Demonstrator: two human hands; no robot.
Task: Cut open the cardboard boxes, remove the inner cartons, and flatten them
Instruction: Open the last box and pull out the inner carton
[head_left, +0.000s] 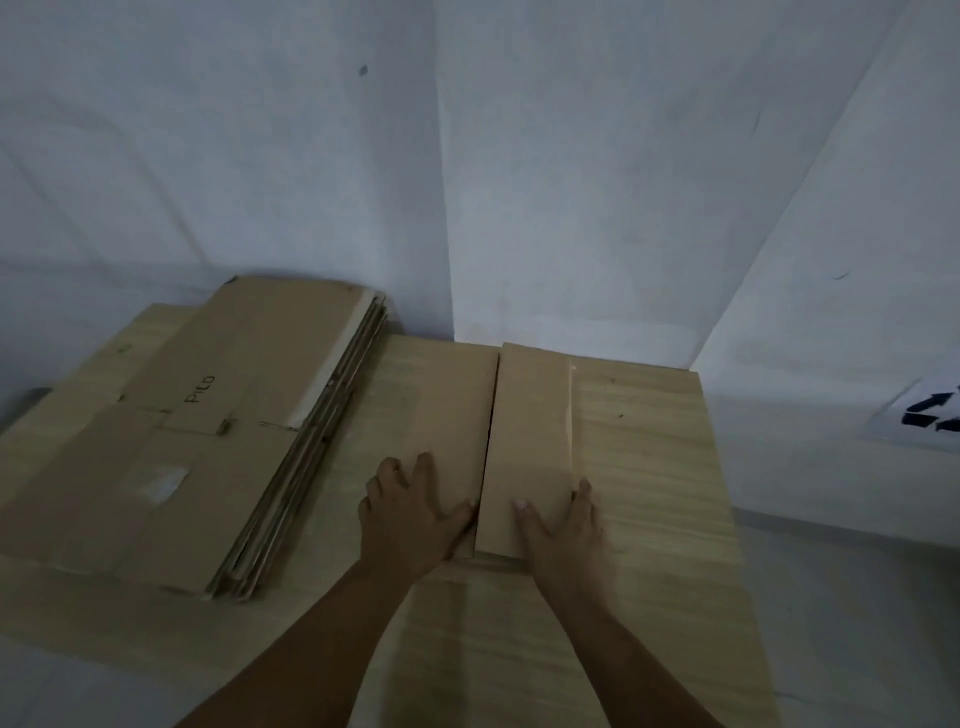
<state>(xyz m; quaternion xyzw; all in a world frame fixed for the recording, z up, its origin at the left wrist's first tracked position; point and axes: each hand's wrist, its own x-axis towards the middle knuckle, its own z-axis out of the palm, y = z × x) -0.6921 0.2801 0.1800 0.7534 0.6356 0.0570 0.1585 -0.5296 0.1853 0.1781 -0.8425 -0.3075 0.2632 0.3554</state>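
A brown cardboard carton (524, 415) lies flattened on the wooden table (654, 457), with its two long flaps meeting along a dark middle seam. My left hand (410, 509) presses flat on the left flap near its front end, fingers spread. My right hand (566, 525) presses on the right flap, its thumb on the cardboard and its fingers at the flap's right edge. To the left sits a stack of several flattened cartons (208, 441); the top one is printed "PILO". No knife is in view.
A white wall corner (447, 208) rises right behind the table. The table's right edge drops to a pale floor, where a white sheet with black arrows (930, 415) lies. Bare wood shows right of the carton and in front of my arms.
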